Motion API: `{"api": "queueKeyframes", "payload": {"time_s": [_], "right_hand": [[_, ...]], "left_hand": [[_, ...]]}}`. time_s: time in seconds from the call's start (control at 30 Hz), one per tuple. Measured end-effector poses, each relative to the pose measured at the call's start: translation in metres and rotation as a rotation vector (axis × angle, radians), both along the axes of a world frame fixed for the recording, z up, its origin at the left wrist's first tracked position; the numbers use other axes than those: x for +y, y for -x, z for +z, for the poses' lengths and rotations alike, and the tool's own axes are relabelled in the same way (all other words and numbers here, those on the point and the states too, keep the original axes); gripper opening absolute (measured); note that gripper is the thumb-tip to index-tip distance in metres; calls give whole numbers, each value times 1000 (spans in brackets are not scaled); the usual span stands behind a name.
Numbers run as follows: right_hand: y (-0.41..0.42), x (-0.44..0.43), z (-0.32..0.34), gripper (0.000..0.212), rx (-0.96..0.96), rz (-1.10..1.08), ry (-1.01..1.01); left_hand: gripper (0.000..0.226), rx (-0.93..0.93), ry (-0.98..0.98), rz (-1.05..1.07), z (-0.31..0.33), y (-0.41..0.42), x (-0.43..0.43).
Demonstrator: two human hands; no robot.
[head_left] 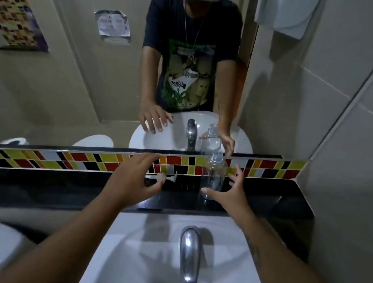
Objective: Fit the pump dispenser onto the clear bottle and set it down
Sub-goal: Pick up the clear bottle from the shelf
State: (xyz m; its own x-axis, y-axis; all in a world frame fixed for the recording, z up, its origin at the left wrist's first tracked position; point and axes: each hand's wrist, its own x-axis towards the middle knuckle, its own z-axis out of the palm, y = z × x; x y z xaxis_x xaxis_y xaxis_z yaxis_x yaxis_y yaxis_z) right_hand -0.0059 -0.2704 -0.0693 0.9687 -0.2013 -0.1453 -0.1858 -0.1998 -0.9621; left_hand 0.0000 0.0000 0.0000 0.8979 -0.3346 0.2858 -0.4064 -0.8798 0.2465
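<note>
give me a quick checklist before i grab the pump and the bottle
1. Clear bottle upright on the black ledge: ok.
2. Bottle neck open, no cap on: ok.
3. Pump dispenser within reach, lying on its side by the tiled strip: ok.
4. Left hand over the pump, open, not yet gripping: ok.
5. Right hand open beside the bottle, thumb near its lower part; contact: cannot tell.
6. Pump's dip tube intact: cannot tell, partly hidden by the left hand.
</note>
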Motion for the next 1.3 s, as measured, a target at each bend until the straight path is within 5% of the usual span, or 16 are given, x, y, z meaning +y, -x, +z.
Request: {"api": "queueKeyframes", "payload": {"time_s": [0.4, 0.57, 1.0, 1.1, 1.3], "right_hand": [[-34, 18, -50, 110, -7, -11, 94], [-37, 18, -60, 75, -63, -63, 155], [-41, 15, -68, 80, -44, -67, 185], [-39, 14, -68, 79, -43, -58, 186], [-33, 15, -57, 79, -61, -31, 156]], "left_hand": [[74, 188, -85, 24, -68, -33, 1], [65, 148, -164, -13, -82, -48, -4], [34, 134, -353, -57, -80, -64, -16], [34, 154, -253, -92, -61, -64, -15], [29, 2, 366, -34, 18, -48, -25]]}}
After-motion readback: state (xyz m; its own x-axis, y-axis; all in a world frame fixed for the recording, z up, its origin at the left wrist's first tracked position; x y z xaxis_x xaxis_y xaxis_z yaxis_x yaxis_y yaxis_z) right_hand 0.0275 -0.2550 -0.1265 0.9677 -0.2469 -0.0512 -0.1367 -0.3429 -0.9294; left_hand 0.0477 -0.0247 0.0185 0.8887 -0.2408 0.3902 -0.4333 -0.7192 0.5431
